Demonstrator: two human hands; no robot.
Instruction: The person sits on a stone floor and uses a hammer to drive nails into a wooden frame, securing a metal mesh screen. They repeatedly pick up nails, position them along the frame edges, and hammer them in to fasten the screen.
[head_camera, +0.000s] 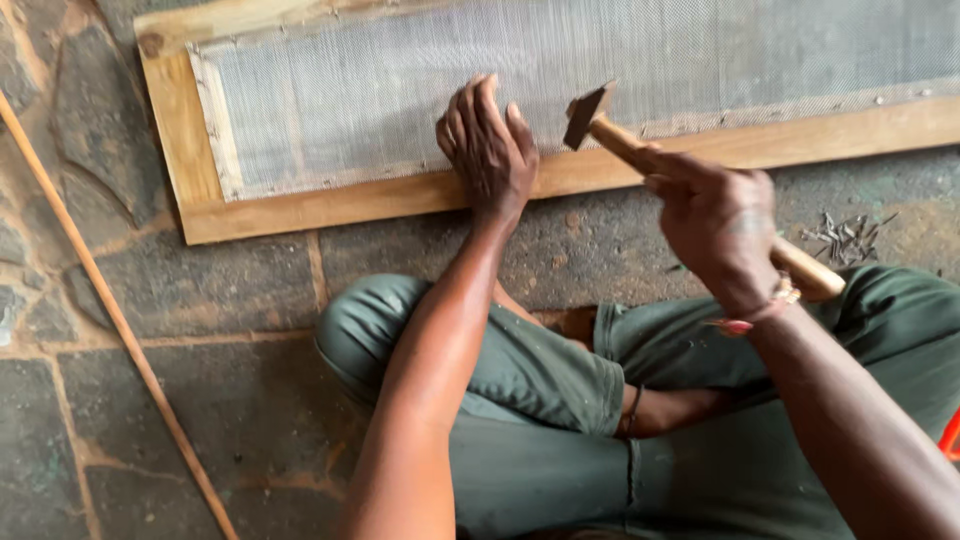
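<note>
My left hand lies flat on the wire mesh, fingers close together, pressing at the wooden frame edge. My right hand is fisted around the hammer, head raised at 3 o'clock from the left. Nails heaped at 3 o'clock on stone floor; a thin stick lies at 9.

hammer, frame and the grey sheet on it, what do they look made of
Hammer: dark, dull head, likely steel, on a pale, smooth wooden handle. Frame: bare, unpainted wood with visible grain and a knot. Grey sheet: fine woven mesh, probably metal wire, though plastic can't be ruled out.
</note>
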